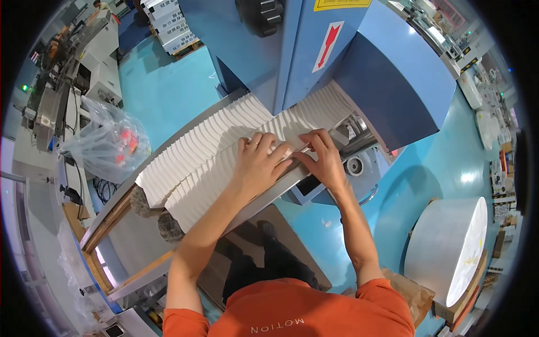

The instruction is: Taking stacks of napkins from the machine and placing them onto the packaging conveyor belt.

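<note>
Two long rows of overlapping white paper sheets [208, 132] lie side by side on a sloping metal feed table of a blue machine. My left hand [259, 160] bends its fingers over the near row, thumb toward the right hand, gripping some sheets. At the near edge of that row, my right hand [322, 154] pinches the paper with thumb and forefinger. The two hands almost meet. What exactly lies between the fingertips is partly hidden. Two mottled grey-brown blocks [170, 226] sit against the left ends of the rows.
The blue machine housing [393, 73] rises over the far right end of the rows. Beyond the table's left side hangs a clear plastic bag [109, 140] with red-orange pieces. A large white roll [446, 250] stands at the right. Stacked packs [168, 25] stand at the back.
</note>
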The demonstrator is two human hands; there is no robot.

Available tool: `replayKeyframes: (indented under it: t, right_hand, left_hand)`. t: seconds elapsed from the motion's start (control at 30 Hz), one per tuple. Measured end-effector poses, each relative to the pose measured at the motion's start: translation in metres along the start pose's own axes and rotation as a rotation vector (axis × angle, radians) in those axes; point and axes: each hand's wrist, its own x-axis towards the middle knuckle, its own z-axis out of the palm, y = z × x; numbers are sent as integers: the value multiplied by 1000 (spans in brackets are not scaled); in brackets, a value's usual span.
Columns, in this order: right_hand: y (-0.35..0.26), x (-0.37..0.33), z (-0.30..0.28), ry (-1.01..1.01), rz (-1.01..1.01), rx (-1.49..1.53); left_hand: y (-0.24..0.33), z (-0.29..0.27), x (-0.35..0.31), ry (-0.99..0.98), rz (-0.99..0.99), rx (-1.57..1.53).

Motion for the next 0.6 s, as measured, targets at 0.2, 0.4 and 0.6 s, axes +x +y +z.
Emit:
replayKeyframes:
  t: [0.2, 0.4, 0.6]
  right_hand:
    - [5, -4, 14, 108, -103, -64]
    - [0, -11, 31, 270, -238, -325]
    - [-9, -10, 32, 172, -201, -269]
  left_hand:
    - [-7, -6, -12, -28, -26, -6]
    - [-6, -5, -16, 0, -49, 6]
    - [0, -8, -20, 20, -34, -3]
